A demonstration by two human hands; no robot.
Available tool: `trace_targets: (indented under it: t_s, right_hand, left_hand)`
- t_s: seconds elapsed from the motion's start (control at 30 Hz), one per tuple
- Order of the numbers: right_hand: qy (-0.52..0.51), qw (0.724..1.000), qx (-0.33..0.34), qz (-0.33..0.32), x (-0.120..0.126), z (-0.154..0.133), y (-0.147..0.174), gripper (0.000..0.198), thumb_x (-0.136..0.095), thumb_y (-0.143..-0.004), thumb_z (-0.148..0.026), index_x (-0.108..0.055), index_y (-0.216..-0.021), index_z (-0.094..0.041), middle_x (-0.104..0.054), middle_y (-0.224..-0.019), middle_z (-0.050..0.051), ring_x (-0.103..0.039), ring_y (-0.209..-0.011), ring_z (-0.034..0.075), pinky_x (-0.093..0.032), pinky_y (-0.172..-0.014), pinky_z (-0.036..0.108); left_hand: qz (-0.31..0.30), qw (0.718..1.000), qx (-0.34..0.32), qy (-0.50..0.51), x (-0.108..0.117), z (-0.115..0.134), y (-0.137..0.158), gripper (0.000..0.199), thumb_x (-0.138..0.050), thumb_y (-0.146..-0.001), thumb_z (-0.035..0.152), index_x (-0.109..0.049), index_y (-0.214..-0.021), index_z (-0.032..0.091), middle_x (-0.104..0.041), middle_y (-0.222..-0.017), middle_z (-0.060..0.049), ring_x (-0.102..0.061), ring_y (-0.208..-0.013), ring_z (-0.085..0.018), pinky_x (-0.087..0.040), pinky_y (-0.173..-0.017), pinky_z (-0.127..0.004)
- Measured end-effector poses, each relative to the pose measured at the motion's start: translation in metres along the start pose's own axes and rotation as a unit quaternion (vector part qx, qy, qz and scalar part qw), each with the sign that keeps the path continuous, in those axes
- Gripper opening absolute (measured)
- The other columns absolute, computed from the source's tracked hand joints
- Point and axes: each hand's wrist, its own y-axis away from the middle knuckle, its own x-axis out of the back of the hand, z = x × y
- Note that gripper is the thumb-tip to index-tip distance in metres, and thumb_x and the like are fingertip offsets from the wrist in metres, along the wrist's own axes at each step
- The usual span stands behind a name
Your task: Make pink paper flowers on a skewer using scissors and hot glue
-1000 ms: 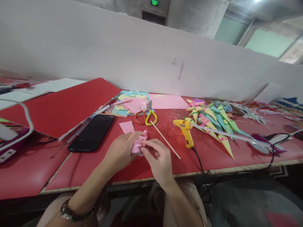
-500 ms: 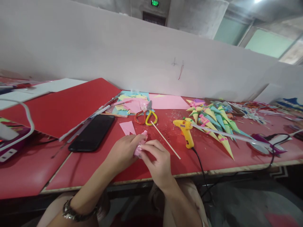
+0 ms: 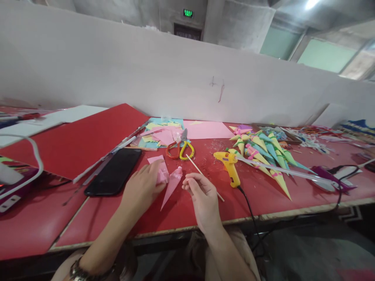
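Note:
My left hand has its fingers curled on a crumpled, shiny pink piece, over a flat scrap of pink paper; whether the piece is a bag or wrapping I cannot tell. Between my hands a pink paper cone lies on the red table, its point toward me and a small pink knob at its far end. Just right of it, my right hand is raised with thumb and fingertips pinched together. A tiny pale pink bit seems to show at the fingertips, too small to name.
Scissors with red and yellow handles lie ahead. A thin wooden stick rests behind my right hand. Rightward are a yellow glue gun with its cord and a pile of coloured paper cones. A black phone lies left.
My hands have moved apart. The left has gone left with the shiny pink piece, the right slightly right. The pink cone now shows in full on the table.

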Motion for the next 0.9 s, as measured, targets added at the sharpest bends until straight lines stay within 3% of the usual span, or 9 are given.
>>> trace_targets:
  t_s: [0.1, 0.3, 0.43, 0.53, 0.63, 0.9]
  right_hand:
    - [-0.035, 0.999, -0.016, 0.0, 0.002, 0.001, -0.001, 0.007, -0.063, -0.073, -0.021, -0.067, -0.078, -0.019, -0.066, -0.069, -0.002, -0.059, -0.062, 0.007, -0.048, -0.064, 0.017]
    - [-0.063, 0.997, -0.036, -0.003, -0.001, -0.004, -0.001, 0.007, -0.067, -0.068, -0.021, -0.067, -0.075, -0.018, -0.068, -0.071, -0.001, -0.061, -0.065, 0.009, -0.051, -0.066, 0.019]
    - [-0.075, 0.996, -0.042, 0.006, -0.002, -0.006, -0.003, 0.01, -0.067, -0.068, -0.025, -0.067, -0.074, -0.017, -0.069, -0.073, 0.001, -0.062, -0.065, 0.009, -0.052, -0.068, 0.022]
    - [-0.062, 0.997, -0.044, 0.014, -0.002, -0.006, -0.003, 0.009, -0.068, -0.066, -0.024, -0.066, -0.073, -0.018, -0.068, -0.071, 0.0, -0.061, -0.064, 0.01, -0.052, -0.067, 0.023]
    - [-0.062, 0.997, -0.039, 0.018, -0.002, -0.005, -0.003, 0.011, -0.07, -0.064, -0.022, -0.065, -0.074, -0.019, -0.066, -0.069, -0.001, -0.061, -0.066, 0.01, -0.052, -0.066, 0.022]
    - [-0.046, 0.998, -0.045, 0.003, 0.0, -0.004, -0.004, 0.015, -0.065, -0.069, -0.026, -0.068, -0.081, -0.018, -0.066, -0.072, 0.0, -0.059, -0.065, 0.008, -0.05, -0.067, 0.021]
  left_hand:
    - [0.024, 0.997, 0.042, -0.059, -0.003, -0.006, 0.001, 0.044, -0.043, -0.074, 0.022, -0.044, -0.116, 0.009, -0.061, -0.103, -0.016, -0.059, -0.09, -0.028, -0.045, -0.069, -0.035]
    - [0.025, 0.994, 0.06, -0.087, -0.007, -0.011, 0.004, 0.048, -0.042, -0.077, 0.027, -0.039, -0.12, 0.006, -0.06, -0.099, -0.015, -0.056, -0.09, -0.03, -0.045, -0.067, -0.036]
    - [0.078, 0.995, 0.019, -0.056, -0.006, -0.008, 0.001, 0.051, -0.041, -0.079, 0.029, -0.033, -0.125, 0.008, -0.054, -0.108, -0.017, -0.05, -0.1, -0.031, -0.043, -0.078, -0.04]
    - [0.104, 0.993, -0.058, 0.005, -0.005, 0.0, -0.001, 0.046, -0.04, -0.082, 0.028, -0.033, -0.124, 0.011, -0.052, -0.112, -0.016, -0.046, -0.105, -0.029, -0.038, -0.088, -0.042]
    - [0.079, 0.987, -0.127, 0.061, -0.008, 0.01, 0.0, 0.044, -0.04, -0.084, 0.031, -0.034, -0.124, 0.013, -0.052, -0.113, -0.014, -0.047, -0.103, -0.027, -0.039, -0.089, -0.041]
    - [0.023, 0.987, -0.143, 0.075, -0.018, 0.016, 0.004, 0.041, -0.048, -0.081, 0.033, -0.042, -0.117, 0.016, -0.053, -0.117, -0.013, -0.049, -0.105, -0.027, -0.042, -0.087, -0.04]
